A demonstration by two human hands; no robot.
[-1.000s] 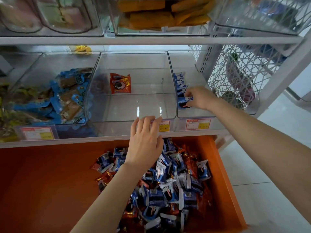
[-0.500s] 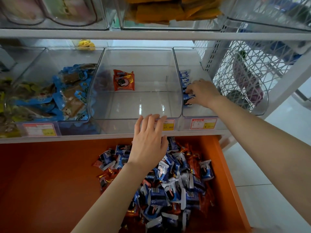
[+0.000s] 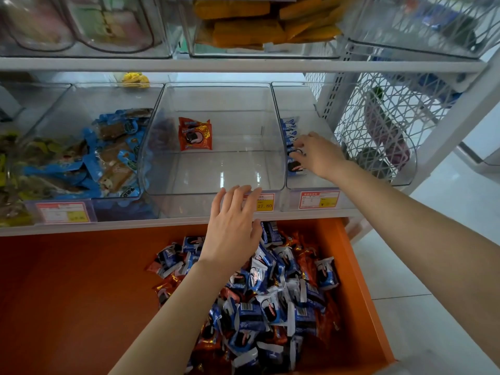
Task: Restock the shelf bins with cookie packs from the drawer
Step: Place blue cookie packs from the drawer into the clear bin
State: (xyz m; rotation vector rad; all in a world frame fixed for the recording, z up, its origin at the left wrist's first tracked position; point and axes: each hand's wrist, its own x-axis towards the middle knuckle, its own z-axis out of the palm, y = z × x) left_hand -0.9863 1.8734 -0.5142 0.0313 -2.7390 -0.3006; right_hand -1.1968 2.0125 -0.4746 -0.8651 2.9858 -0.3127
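The orange drawer [image 3: 67, 293] stands pulled out below the shelf, with a pile of blue and orange cookie packs [image 3: 259, 301] heaped on its right side. The clear middle bin [image 3: 216, 190] holds one orange pack [image 3: 195, 133]. My left hand [image 3: 232, 226] is spread flat above the drawer, fingertips at that bin's front rim, holding nothing. In the narrow right bin [image 3: 303, 104] a row of blue packs [image 3: 289, 128] stands along the left wall. My right hand [image 3: 319, 155] reaches into it and pinches a blue pack near the front of that row.
The left bin [image 3: 113, 152] is full of blue and brown snack packs. Price tags [image 3: 319, 198] hang on the shelf's front edge. Above, an upper shelf carries a bin of orange packs [image 3: 257, 25]. A white wire mesh panel [image 3: 378, 125] closes the shelf's right side, with tiled floor beyond.
My right hand has shifted slightly deeper along the row of blue packs. My left hand stays at the middle bin's front rim, barely moved.
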